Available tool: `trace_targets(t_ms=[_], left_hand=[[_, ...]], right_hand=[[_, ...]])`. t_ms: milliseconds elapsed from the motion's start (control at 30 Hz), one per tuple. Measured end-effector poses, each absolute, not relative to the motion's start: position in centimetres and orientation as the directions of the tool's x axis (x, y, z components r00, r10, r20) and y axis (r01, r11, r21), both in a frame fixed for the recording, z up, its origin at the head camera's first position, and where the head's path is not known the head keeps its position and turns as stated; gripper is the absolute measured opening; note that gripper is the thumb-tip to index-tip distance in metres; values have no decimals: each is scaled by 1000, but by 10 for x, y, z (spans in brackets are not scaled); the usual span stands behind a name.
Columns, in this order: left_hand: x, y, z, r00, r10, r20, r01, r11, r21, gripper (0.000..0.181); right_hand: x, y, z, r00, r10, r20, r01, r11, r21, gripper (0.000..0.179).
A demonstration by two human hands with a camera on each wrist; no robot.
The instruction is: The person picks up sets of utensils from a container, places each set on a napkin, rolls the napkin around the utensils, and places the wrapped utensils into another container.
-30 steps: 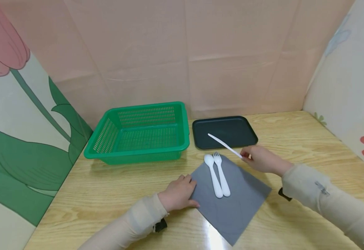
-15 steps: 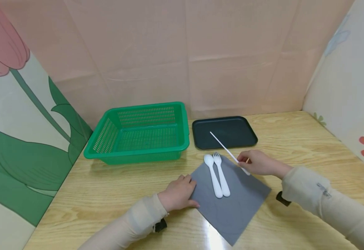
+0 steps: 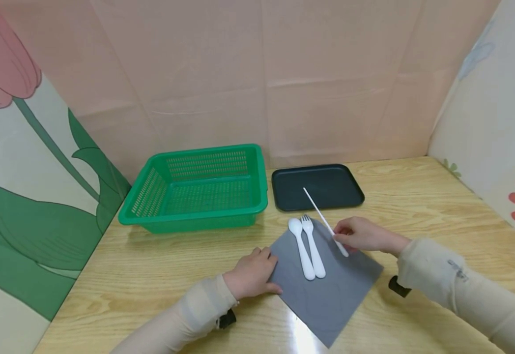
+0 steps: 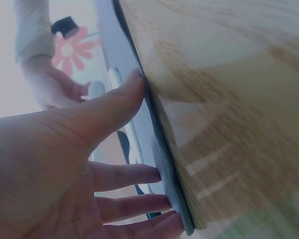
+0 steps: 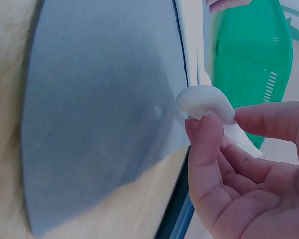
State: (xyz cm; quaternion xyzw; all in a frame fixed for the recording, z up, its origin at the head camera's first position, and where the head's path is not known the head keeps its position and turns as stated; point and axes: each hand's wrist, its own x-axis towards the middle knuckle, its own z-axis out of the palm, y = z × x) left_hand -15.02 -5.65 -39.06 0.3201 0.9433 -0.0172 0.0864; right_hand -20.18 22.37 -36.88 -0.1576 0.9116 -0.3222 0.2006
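Observation:
A grey napkin point(image 3: 341, 295) lies turned cornerwise on the table. Side by side on it rest a white spoon point(image 3: 303, 255) and a white fork point(image 3: 314, 248), heads toward the back. My right hand point(image 3: 360, 233) pinches a white knife point(image 3: 321, 215) by its handle, over the napkin just right of the fork. Its blade points away from me and overlaps the black tray in the head view. In the right wrist view the rounded handle end point(image 5: 204, 101) sits between thumb and fingers. My left hand point(image 3: 252, 274) rests on the napkin's left edge, thumb point(image 4: 120, 97) and fingers spread along it.
Behind the napkin stands a black tray point(image 3: 279, 199), against the pink backdrop. To its left is a green slotted basket point(image 3: 195, 216). The wood table point(image 3: 173, 265) runs to printed walls at both sides.
My right hand has drawn the knife nearer and slightly left, and its handle now lies over the napkin, more steeply angled. The left hand, spoon and fork have stayed put.

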Motion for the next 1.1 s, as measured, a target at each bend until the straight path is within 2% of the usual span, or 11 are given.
trace_targets(t_ms=[333, 1100], left_hand=[[-148, -57, -389, -779, 604, -169, 609, 792, 26, 60], [-149, -56, -390, -780, 601, -176, 605, 796, 36, 61]], right_hand=[[-196, 217, -373, -846, -357, -395, 18, 722, -691, 19], [-189, 210, -383, -796, -334, -505, 171, 676, -717, 17]])
